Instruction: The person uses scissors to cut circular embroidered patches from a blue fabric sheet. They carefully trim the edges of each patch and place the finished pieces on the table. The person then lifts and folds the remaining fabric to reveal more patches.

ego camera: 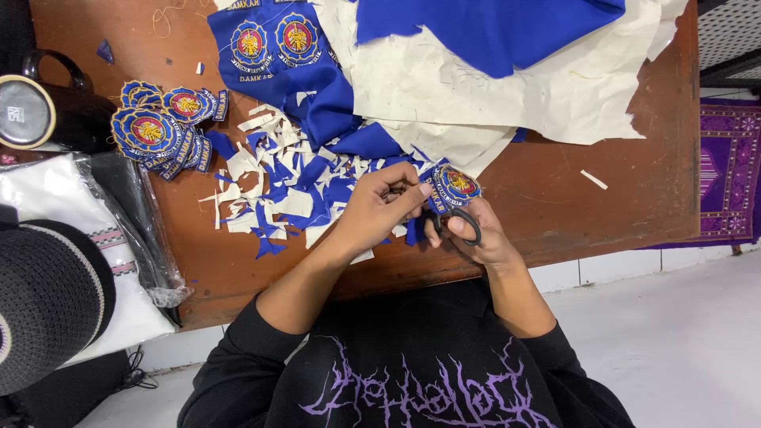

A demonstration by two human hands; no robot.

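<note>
My left hand (380, 202) pinches a round embroidered blue patch (453, 185) with a red and gold centre, holding it just above the wooden table's front edge. My right hand (476, 234) grips black-handled scissors (464, 222), fingers through the loops, with the blades hidden behind the patch and my left fingers. Just beyond my hands lies a heap of blue and cream fabric scraps (285, 190). A stack of cut-out patches (158, 127) sits at the left of the table.
Blue cloth with uncut embroidered badges (273, 43) and cream backing fabric (491, 87) cover the far side of the brown table (634, 174). A black mug (47, 107), a plastic bag (119, 206) and a dark cap (47, 301) are at left. A purple rug (729, 166) lies at right.
</note>
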